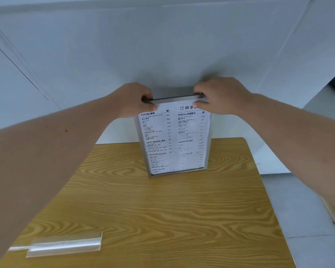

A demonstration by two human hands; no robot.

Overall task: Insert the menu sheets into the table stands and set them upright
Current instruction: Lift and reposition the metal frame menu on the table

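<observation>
Lighting: bright, even, diffuse; source not in view. Shadows: soft, faint, beneath hands on wall (pixel 162 45). Glare: white highlights along clear plastic stand (pixel 64 245) lying at near left of desk (pixel 182 209); pale sheen washes out lower right print of menu sheet (pixel 174 140). Focus: upper left print legible, lower lines smeared. Distortion: wide-angle; wall lines bow near frame edges, forearms stretched large toward corners. Overall sharpness: moderate, slightly soft.

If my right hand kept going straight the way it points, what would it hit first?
The right hand points left along the stand's top edge, so it would probably meet the left hand first; depth is hard to judge.
</observation>
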